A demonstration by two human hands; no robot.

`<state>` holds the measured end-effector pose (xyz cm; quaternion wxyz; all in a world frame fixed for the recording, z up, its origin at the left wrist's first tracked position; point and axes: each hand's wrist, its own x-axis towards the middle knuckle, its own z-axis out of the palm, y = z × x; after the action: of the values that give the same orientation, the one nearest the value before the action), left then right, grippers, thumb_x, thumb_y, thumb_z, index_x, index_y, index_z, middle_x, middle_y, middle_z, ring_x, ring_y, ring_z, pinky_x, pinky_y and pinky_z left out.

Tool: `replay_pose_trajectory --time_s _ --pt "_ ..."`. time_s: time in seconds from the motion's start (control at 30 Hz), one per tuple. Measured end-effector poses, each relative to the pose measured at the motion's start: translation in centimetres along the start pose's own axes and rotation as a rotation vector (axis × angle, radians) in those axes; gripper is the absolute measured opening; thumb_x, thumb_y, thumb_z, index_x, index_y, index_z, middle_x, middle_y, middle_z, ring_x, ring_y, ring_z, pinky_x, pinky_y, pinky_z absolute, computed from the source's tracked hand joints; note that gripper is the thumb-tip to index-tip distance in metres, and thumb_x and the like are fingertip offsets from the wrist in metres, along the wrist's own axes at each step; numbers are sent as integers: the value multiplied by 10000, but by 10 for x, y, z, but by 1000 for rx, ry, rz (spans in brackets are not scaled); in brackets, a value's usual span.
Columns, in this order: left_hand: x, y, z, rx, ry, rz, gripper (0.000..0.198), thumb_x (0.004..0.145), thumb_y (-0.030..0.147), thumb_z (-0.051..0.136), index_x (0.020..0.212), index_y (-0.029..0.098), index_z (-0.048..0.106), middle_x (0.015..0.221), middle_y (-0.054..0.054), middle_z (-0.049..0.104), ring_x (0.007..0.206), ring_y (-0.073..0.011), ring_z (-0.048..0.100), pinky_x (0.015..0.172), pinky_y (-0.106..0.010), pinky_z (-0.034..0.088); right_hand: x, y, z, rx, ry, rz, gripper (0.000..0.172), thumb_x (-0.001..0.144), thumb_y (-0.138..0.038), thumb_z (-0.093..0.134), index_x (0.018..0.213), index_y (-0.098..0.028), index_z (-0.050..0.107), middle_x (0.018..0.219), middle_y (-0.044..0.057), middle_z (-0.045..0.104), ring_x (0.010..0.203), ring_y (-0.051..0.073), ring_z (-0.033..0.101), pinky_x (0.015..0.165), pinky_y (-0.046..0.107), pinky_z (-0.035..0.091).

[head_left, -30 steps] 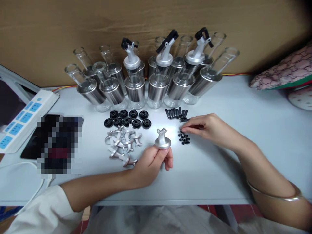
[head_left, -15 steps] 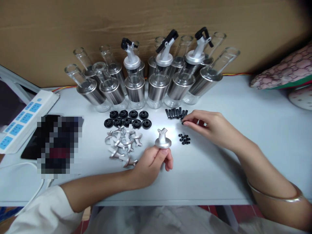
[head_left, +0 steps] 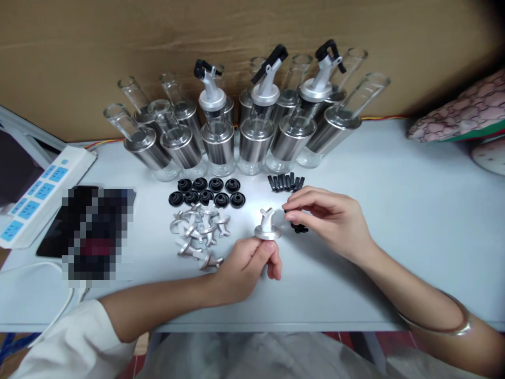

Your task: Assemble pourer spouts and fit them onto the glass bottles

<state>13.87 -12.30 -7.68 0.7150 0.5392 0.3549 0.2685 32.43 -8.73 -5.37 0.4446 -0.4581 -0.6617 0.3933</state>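
My left hand (head_left: 250,268) is closed round the bottom of a silver pourer spout (head_left: 268,225), which stands upright with its forked top facing up. Just right of the spout, my right hand (head_left: 331,218) pinches a small black part (head_left: 286,211) between thumb and fingertips; most of it is hidden. Under that hand lies a cluster of small black caps (head_left: 300,229), partly covered. Beyond it, several black levers (head_left: 284,182) lie in a row. Loose silver spouts (head_left: 205,226) are heaped left of my left hand, with round black stoppers (head_left: 207,192) behind them.
Glass bottles with steel sleeves (head_left: 218,145) stand along the cardboard (head_left: 236,31) at the back; three carry pourers with black levers. A power strip (head_left: 35,195), a phone (head_left: 59,231) and a white cable (head_left: 43,266) lie at left. A patterned cloth item (head_left: 457,113) is at far right.
My right hand has moved left and nearer, from beside the lever row to next to the spout, with the black part in its pinch. The spout has shifted slightly right.
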Motion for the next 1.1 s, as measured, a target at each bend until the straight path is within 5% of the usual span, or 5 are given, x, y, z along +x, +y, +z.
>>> replay_pose_trajectory --time_s 0.13,0.27,0.47,1.1 --pt "0 0 -2 80 -34 9 422 941 367 312 638 161 520 597 -24 575 574 -120 480 621 -251 409 -2 -7 -1 -41 36 5 104 818 -245 650 853 -269 745 788 19 659 541 103 552 480 242 482" --pt "0 1 -3 129 -76 22 412 940 321 299 639 162 532 609 -31 589 603 -125 498 642 -257 420 -4 -8 1 -45 54 -1 141 825 -250 639 922 -278 738 890 35 664 684 131 607 557 253 520" --pt "0 1 -3 125 -111 20 398 936 285 306 650 160 554 622 -29 604 609 -119 508 658 -257 426 -5 -8 8 199 87 91 77 728 -206 744 774 -218 685 787 15 709 756 147 673 681 255 577" --pt "-1 3 -3 149 -117 31 422 938 291 282 637 160 548 614 -35 598 608 -128 502 666 -266 418 -7 -5 5 182 42 21 133 745 -162 723 834 -261 715 837 7 734 805 175 678 765 322 551"
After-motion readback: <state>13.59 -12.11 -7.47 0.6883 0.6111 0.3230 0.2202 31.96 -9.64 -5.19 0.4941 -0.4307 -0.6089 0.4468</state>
